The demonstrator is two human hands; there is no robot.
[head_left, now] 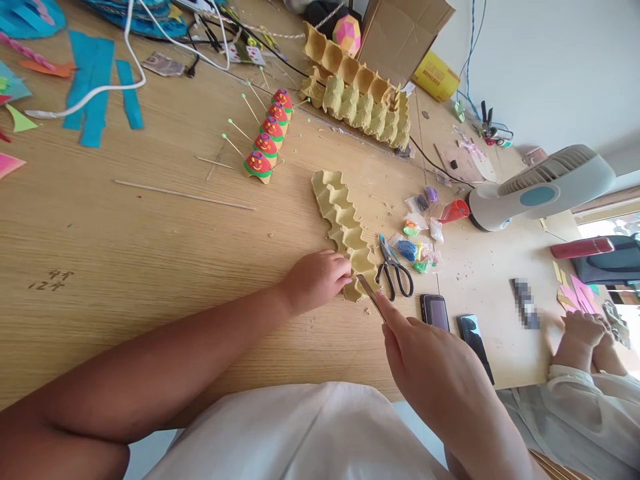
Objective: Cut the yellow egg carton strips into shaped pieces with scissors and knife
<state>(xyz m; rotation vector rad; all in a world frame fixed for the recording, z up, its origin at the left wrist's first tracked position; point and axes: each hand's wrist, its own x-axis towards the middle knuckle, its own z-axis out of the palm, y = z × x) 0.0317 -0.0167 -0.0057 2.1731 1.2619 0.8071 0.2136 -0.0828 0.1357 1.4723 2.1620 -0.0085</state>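
Observation:
A strip of yellow egg-carton cups (341,215) lies on the wooden table (125,253). My left hand (316,278) is closed on the strip's near end, holding it down. My right hand (430,373) grips a thin metal blade (371,295), index finger stretched along it, with the tip touching the carton's near corner. Black-handled scissors (395,267) lie just right of the strip.
A row of painted carton cups with sticks (267,137) stands behind, with more egg cartons (357,93) and a cardboard box (400,33). Clay bags (420,233), two phones (453,320), a desk fan (540,187) and a thin wooden stick (185,195) lie around. Another person's hands (585,333) rest at the right edge.

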